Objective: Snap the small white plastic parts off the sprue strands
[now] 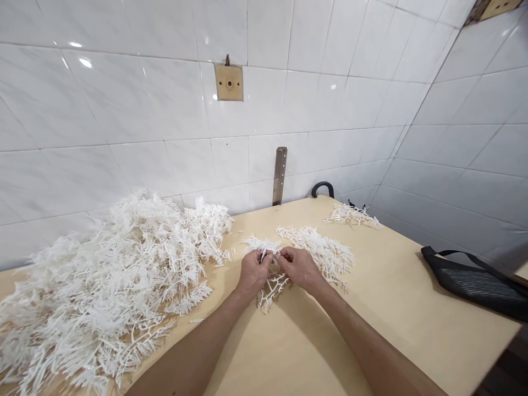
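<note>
Pinching a white twig (272,287) at a tan table (412,308)

On the far left, a big heap (111,291) of white, twiggy bits sits on the table. It is tall and messy, and it comes close to the shiny tiled wall (165,99). A square yellowish plate (230,83) is on the wall, high up.

Next comes the left hand (254,270). Its thumb and finger are pressed together on the white twig. The twig is in the middle, between the two hands, and its thin branches poke out below them, near the table top. Behind it, a metal strip (280,176) with holes stands up against the wall.

Then comes the right hand (297,268). It pinches the same twig, very near the left hand. The very tips of the fingers are too small to see well.

Just behind the right hand lies a small pile (322,247) of white twigs. Farther back are a black curved handle (323,188) and a little bunch (353,215) of twigs. On the far right lies a black mesh bag (474,280).
</note>
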Demonstrator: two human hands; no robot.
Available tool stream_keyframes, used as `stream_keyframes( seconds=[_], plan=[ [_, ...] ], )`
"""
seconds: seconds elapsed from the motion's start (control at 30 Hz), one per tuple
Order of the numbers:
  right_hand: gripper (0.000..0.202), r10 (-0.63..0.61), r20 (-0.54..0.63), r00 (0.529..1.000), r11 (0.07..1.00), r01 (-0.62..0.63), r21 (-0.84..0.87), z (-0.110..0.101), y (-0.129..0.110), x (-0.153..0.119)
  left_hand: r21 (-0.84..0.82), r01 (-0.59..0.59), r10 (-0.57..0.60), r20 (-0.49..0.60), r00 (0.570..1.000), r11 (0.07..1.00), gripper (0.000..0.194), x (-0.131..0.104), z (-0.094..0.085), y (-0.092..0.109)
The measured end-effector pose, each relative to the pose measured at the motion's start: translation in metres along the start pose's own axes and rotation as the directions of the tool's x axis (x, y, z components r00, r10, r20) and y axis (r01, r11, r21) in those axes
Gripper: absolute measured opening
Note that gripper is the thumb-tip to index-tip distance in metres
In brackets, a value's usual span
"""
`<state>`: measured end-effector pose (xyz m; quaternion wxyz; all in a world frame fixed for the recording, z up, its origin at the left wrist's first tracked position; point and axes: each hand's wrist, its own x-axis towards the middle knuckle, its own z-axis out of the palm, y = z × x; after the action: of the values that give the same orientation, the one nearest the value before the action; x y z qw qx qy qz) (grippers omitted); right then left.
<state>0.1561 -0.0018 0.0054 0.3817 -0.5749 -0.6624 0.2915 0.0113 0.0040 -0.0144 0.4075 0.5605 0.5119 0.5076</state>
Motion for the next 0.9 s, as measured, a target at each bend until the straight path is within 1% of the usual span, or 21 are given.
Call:
stream_keyframes(
  seconds=[0.1, 0.2, 0.3, 0.37, 0.43, 0.57, 0.63, 0.73, 0.8, 0.9],
  plan=[
    [0.025, -0.018, -0.013, 1.000, 0.998, 0.017, -0.062, 0.000, -0.002, -0.001, 0.016, -0.016, 0.016, -0.010, 1.000, 1.000, 0.023, -0.001, 0.000, 0.002],
    [0.021, -0.013, -0.030, 0.999, 0.995, 0.010, -0.098, 0.000, -0.003, -0.001, 0.031, -0.040, 0.040, 0.000, 0.999, 0.999, 0.023, -0.002, -0.001, 0.005],
    [0.015, 0.019, -0.015, 1.000, 0.999, -0.020, -0.044, 0.001, -0.003, -0.001, 0.028, -0.050, 0.050, 0.005, 0.999, 0.998, 0.026, -0.002, -0.001, 0.005],
    [0.016, 0.030, 0.020, 0.999, 0.999, -0.030, 0.020, 0.001, -0.003, -0.001, 0.022, -0.048, 0.048, 0.006, 0.999, 0.999, 0.027, -0.002, -0.002, 0.004],
    [0.019, 0.020, 0.024, 1.000, 0.999, -0.021, 0.040, 0.002, -0.002, -0.001, 0.022, -0.046, 0.046, 0.013, 0.999, 0.999, 0.027, -0.001, -0.002, 0.002],
    [0.023, -0.004, -0.026, 1.000, 0.997, 0.002, -0.077, 0.005, 0.000, 0.000, 0.077, -0.070, 0.070, 0.000, 0.998, 0.995, 0.027, -0.001, -0.001, 0.001],
    [0.022, -0.029, -0.033, 0.999, 0.990, 0.024, -0.136, 0.007, 0.001, 0.000, 0.135, -0.106, 0.109, -0.011, 0.994, 0.985, 0.027, -0.003, -0.001, 0.000],
    [0.021, -0.066, -0.035, 0.997, 0.987, 0.060, -0.151, 0.011, 0.003, 0.000, 0.229, -0.173, 0.181, -0.012, 0.983, 0.958, 0.025, -0.005, -0.001, 0.000],
    [0.021, -0.051, -0.031, 0.998, 0.993, 0.047, -0.111, 0.014, 0.004, -0.001, 0.279, -0.198, 0.207, -0.004, 0.978, 0.940, 0.022, -0.006, -0.001, -0.001],
    [0.021, 0.065, 0.034, 0.997, 0.995, -0.068, 0.077, 0.019, 0.007, -0.001, 0.312, -0.214, 0.229, -0.010, 0.973, 0.926, 0.020, -0.007, -0.001, -0.002]
  ],
)
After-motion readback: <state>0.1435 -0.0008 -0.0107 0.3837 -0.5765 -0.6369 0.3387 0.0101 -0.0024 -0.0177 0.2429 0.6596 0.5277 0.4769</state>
